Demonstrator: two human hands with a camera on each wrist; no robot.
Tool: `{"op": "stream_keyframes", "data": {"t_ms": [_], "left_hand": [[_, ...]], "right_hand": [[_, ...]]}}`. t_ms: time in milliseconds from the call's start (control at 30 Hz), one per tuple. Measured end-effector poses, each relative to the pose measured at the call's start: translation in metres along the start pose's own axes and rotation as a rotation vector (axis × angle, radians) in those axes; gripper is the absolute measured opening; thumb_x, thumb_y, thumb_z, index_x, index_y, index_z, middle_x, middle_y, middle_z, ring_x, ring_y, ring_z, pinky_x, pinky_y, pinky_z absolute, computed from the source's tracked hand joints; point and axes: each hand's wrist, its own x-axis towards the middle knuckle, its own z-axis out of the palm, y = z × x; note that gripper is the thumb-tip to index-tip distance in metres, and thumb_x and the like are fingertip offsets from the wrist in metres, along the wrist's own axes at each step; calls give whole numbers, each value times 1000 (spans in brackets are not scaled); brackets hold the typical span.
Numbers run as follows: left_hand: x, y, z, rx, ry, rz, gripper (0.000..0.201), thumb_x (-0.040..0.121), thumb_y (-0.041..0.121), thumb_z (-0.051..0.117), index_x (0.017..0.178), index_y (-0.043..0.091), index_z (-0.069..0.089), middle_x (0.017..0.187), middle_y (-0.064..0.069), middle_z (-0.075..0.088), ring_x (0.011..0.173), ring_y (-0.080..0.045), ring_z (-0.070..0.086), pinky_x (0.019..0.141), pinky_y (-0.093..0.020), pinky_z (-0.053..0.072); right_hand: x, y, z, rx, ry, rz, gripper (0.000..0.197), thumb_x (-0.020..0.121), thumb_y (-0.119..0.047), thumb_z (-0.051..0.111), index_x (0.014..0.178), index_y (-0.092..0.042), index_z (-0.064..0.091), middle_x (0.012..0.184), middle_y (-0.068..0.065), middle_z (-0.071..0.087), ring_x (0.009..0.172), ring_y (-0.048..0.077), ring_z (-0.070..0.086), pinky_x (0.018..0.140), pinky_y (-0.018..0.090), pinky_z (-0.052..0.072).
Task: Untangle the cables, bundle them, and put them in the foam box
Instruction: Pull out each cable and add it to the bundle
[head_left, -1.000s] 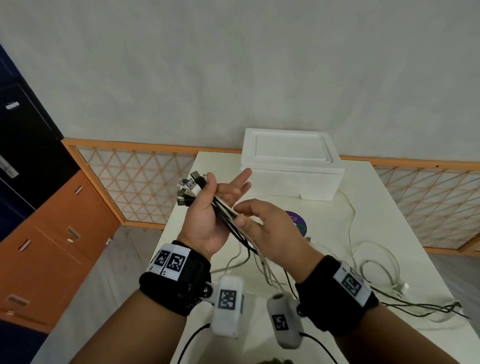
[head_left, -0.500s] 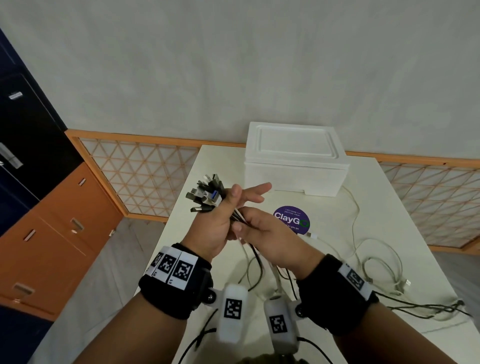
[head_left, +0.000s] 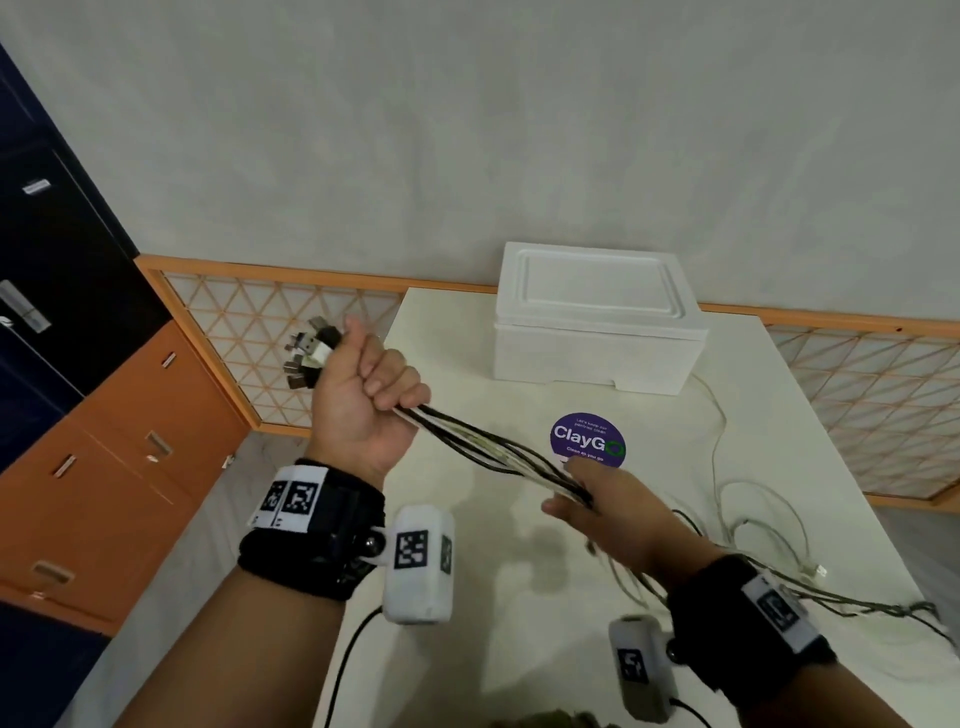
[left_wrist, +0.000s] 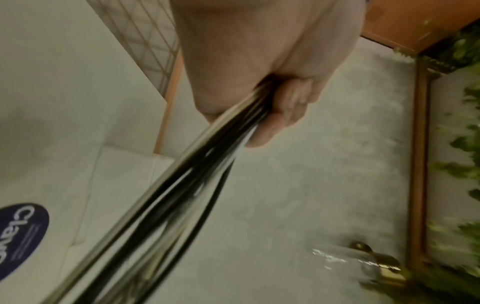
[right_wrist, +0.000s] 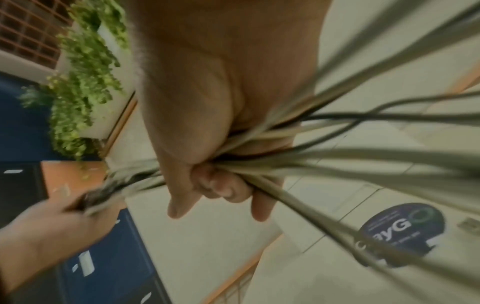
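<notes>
Your left hand was closed in a fist around the cables, fingers curled over the strands and the thumb lying up along the side. The plugs fanned out past the thumb side of that fist, up and away from you, over the edge of the table. From the little-finger side the black and white strands ran taut, down and toward your right hand.

Your right hand was also wrapped round the same bunch, fingers curled under it and the thumb pressed on top, as the right wrist view showed. Both hands were held above the table, apart from each other, with the straight run of cable between them. Behind your right wrist the strands loosened and trailed onto the tabletop, where the loose ends lay in slack loops off to that hand's outer side.

Just beyond your right hand's fingertips a round purple sticker sat on the table. Farther out, past the sticker, the foam box stood with its lid on, against the wall.
</notes>
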Motion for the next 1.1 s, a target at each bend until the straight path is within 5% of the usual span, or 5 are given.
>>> {"op": "stream_keyframes", "data": {"t_ms": [400, 600, 733, 833, 1100], "left_hand": [[36, -26, -49, 475, 395, -102, 44, 94, 35, 58, 59, 18, 37, 42, 6, 26, 34, -11, 23, 42, -25, 30], [30, -19, -34, 9, 271, -105, 51, 93, 44, 54, 55, 21, 29, 44, 7, 23, 36, -8, 23, 45, -21, 31], [13, -35, -10, 47, 160, -42, 52, 95, 44, 49, 53, 20, 32, 43, 6, 25, 37, -9, 25, 48, -22, 35], [-1, -48, 5, 80, 87, -36, 52, 92, 45, 50, 49, 20, 34, 42, 6, 25, 37, -9, 25, 47, -23, 36], [-19, -49, 26, 117, -64, -78, 50, 84, 45, 51, 46, 19, 33, 39, 6, 26, 35, -7, 26, 42, -21, 37]], "right_hand": [[-54, -34, -18, -608, 176, -512, 40, 87, -59, 40, 71, -22, 44, 50, -6, 50, 40, 19, 48, 37, 22, 26], [-16, 25, 1, -402, -108, 104, 42, 88, -59, 46, 114, -26, 44, 110, -1, 63, 104, 22, 58, 74, 30, 37], [-5, 18, -2, -151, -120, 48, 79, 80, -50, 66, 144, -25, 28, 145, -11, 36, 134, 9, 33, 103, 16, 24], [6, -31, -6, 138, 54, -102, 78, 80, -53, 64, 144, -27, 29, 135, -23, 33, 126, -6, 30, 103, 13, 23], [21, -66, 22, 107, 142, -220, 25, 97, -34, 47, 96, -9, 50, 80, 9, 61, 73, 28, 56, 65, 40, 43]]}}
